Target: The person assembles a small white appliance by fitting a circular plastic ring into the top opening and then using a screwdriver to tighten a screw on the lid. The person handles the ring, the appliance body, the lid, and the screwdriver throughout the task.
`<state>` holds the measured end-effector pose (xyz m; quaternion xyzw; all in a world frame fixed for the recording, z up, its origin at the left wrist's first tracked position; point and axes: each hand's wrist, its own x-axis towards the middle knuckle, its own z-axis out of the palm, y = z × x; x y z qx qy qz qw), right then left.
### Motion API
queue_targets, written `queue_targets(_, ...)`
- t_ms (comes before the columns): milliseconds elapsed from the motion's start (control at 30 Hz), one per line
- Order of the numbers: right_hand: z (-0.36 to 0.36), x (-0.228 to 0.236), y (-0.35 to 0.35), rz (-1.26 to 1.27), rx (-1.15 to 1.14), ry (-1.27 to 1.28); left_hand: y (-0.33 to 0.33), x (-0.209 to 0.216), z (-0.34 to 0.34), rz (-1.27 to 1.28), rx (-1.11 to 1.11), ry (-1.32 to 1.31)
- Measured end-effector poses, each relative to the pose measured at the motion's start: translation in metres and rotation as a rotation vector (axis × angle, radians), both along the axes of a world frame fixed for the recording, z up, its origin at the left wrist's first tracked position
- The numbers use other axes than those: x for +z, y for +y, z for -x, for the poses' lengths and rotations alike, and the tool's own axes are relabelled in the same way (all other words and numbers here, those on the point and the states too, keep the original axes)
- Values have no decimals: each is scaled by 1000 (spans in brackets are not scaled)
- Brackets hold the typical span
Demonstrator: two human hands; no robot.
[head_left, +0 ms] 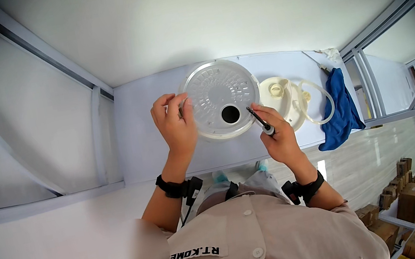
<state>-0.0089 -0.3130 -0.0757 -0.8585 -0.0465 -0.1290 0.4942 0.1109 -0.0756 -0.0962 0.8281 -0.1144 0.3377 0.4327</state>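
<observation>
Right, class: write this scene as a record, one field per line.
Left hand: at the clear round part's left edge; contact unclear
Right hand: holds a slim tool at that part's right edge
Opening: one dark round hole in that part
Further right: cream plastic piece, pale looped tube, blue cloth
Surface: pale table
</observation>
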Motion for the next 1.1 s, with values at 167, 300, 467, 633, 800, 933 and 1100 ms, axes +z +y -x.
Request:
queue_targets(167, -2, 7, 0, 25, 0, 11, 12, 19, 18, -239, -131, -25)
queue_targets(300, -2, 4, -2, 44, -3, -1, 10, 36, 34, -363, -221, 126)
queue_targets(467, -2, 5, 1, 63, -16, -14, 11, 38, 33, -355, -311, 205)
queue_targets(633, -2, 6, 2, 86, -32, -26, 13, 41, 30, -275, -433, 255)
queue_targets(800, 0, 5, 0, 256, -30, -80, 12, 37, 31, -252, -441, 269)
queue_targets(933, 0, 7, -3, 383, -8, -123, 14, 32, 31, -248, -449, 255)
queue_targets(1100, -2, 5, -2, 412, -12, -144, 12, 30, 32, -264, -441, 233)
